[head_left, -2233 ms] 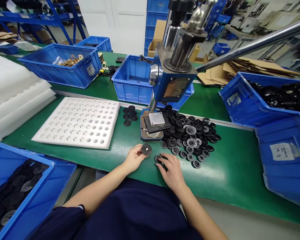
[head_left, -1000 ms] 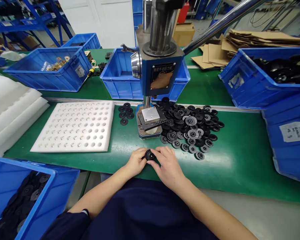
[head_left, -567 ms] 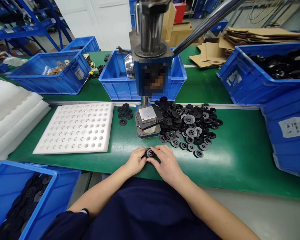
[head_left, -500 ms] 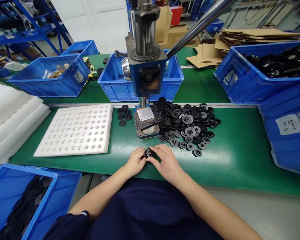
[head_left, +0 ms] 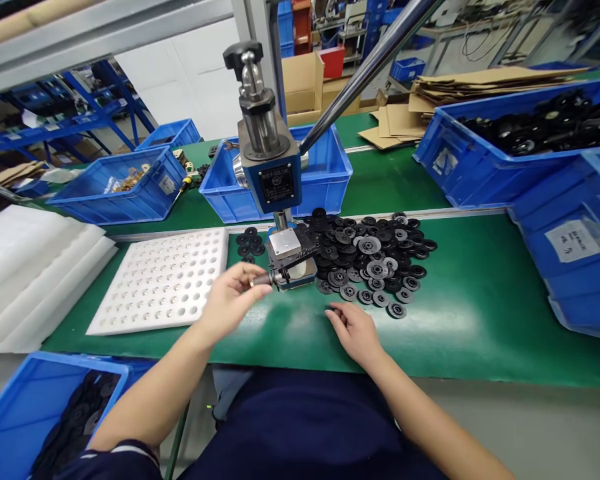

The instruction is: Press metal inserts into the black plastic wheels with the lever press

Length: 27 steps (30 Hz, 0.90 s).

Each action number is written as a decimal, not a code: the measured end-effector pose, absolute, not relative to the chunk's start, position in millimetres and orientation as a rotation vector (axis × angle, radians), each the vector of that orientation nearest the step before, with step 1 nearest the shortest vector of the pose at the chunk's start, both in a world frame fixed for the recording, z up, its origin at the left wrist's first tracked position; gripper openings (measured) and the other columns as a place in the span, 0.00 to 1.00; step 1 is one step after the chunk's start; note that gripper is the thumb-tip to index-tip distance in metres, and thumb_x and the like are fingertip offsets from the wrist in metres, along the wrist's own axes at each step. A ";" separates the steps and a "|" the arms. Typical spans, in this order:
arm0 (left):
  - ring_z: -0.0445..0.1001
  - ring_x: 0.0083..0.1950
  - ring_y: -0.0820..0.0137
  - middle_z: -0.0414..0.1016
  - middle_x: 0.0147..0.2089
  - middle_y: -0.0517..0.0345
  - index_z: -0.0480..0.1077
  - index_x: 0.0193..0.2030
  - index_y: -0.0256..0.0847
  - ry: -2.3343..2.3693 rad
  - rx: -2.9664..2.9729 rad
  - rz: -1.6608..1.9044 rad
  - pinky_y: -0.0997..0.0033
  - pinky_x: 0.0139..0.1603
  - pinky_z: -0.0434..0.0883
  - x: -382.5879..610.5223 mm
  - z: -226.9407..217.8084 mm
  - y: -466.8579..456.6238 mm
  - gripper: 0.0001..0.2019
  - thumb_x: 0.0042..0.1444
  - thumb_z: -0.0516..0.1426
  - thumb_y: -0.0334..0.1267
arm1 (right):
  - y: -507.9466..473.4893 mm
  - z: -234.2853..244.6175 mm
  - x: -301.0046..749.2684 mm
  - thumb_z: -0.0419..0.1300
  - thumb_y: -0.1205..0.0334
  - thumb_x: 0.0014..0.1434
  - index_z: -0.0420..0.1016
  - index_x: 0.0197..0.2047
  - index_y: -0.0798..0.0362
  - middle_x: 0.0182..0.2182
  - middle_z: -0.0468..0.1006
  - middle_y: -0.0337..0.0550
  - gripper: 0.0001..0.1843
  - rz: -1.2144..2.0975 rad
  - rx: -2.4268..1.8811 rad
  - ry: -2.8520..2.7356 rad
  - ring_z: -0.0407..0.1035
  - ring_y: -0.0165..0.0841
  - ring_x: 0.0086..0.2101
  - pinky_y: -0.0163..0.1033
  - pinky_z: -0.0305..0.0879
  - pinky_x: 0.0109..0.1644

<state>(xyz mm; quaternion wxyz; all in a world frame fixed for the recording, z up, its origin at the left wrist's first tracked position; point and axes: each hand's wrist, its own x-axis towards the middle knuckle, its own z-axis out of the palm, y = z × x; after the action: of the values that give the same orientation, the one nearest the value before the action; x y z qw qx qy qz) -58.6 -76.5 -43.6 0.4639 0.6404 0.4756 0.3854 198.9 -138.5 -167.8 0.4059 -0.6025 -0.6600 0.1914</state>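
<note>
My left hand (head_left: 233, 300) is closed around a short metal cylinder (head_left: 263, 280), held level in front of the press base. A dark piece shows at the cylinder's far end; whether it is joined on I cannot tell. The hand press (head_left: 273, 180) stands ahead, with a silver block (head_left: 285, 243) above its base. My right hand (head_left: 355, 330) rests over the green table, fingers loosely curled, thumb and forefinger apart, nothing seen between them. Just beyond it spreads a heap of black plastic discs (head_left: 369, 245). Several more discs (head_left: 250, 241) lie left of the press.
A white foam tray (head_left: 145, 320) with rows of holes, many filled with metal parts, lies at left. Blue bins stand behind the press (head_left: 325, 200), at right (head_left: 480, 180) and at lower left (head_left: 10, 407). The press lever (head_left: 365, 67) slants up to the right.
The black disc earlier between both hands is no longer seen there. My left hand has moved up to the press base with a metal cylinder; my right hand has drawn away rightward. The view has shifted.
</note>
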 end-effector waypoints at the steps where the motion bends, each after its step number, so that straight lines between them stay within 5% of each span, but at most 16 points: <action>1: 0.73 0.33 0.71 0.77 0.34 0.56 0.73 0.42 0.38 1.173 1.570 1.015 0.74 0.34 0.69 -55.8 -26.5 -69.6 0.16 0.49 0.68 0.40 | -138.6 -171.3 198.4 0.51 0.49 0.67 0.77 0.41 0.54 0.28 0.76 0.45 0.20 0.447 -1.516 -1.696 0.71 0.34 0.29 0.40 0.69 0.37; 6: 0.67 0.27 0.76 0.71 0.27 0.62 0.73 0.34 0.37 1.204 1.589 1.243 0.76 0.30 0.66 -29.2 26.0 -33.4 0.15 0.43 0.70 0.40 | -137.5 -173.2 197.4 0.50 0.50 0.68 0.77 0.41 0.53 0.27 0.77 0.45 0.19 0.356 -1.490 -1.764 0.71 0.34 0.29 0.39 0.69 0.36; 12: 0.61 0.23 0.79 0.63 0.21 0.67 0.67 0.25 0.37 1.192 1.647 1.248 0.77 0.27 0.62 -8.7 21.2 -0.6 0.16 0.39 0.70 0.40 | -137.4 -176.7 199.0 0.51 0.53 0.68 0.77 0.39 0.54 0.28 0.77 0.45 0.18 0.345 -1.462 -1.743 0.72 0.33 0.30 0.39 0.70 0.37; 17: 0.72 0.29 0.73 0.77 0.31 0.58 0.74 0.33 0.36 1.182 1.707 1.195 0.73 0.32 0.70 -4.3 13.3 4.2 0.16 0.40 0.69 0.43 | -134.5 -159.2 200.1 0.51 0.50 0.66 0.78 0.37 0.53 0.29 0.80 0.45 0.19 0.530 -1.453 -1.651 0.74 0.34 0.29 0.39 0.72 0.34; 21: 0.78 0.36 0.66 0.81 0.36 0.51 0.76 0.38 0.33 1.106 1.696 1.080 0.68 0.38 0.74 -3.9 11.1 2.5 0.18 0.45 0.67 0.44 | -125.5 -102.0 209.0 0.55 0.46 0.63 0.79 0.34 0.52 0.30 0.81 0.45 0.20 0.545 -1.396 -1.537 0.74 0.33 0.27 0.37 0.73 0.30; 27: 0.81 0.40 0.64 0.83 0.39 0.49 0.76 0.43 0.32 1.125 1.746 1.074 0.67 0.43 0.75 -2.3 7.7 0.5 0.15 0.49 0.64 0.39 | -108.5 48.9 219.1 0.61 0.49 0.61 0.78 0.38 0.56 0.42 0.81 0.44 0.16 0.258 -1.085 -1.377 0.76 0.28 0.36 0.34 0.71 0.34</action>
<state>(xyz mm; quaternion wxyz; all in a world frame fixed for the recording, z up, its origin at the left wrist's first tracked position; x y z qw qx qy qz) -2.3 0.5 7.7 0.3909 0.6872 0.4430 0.4229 219.1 -108.5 48.9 0.6326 -0.4742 -0.6019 0.1127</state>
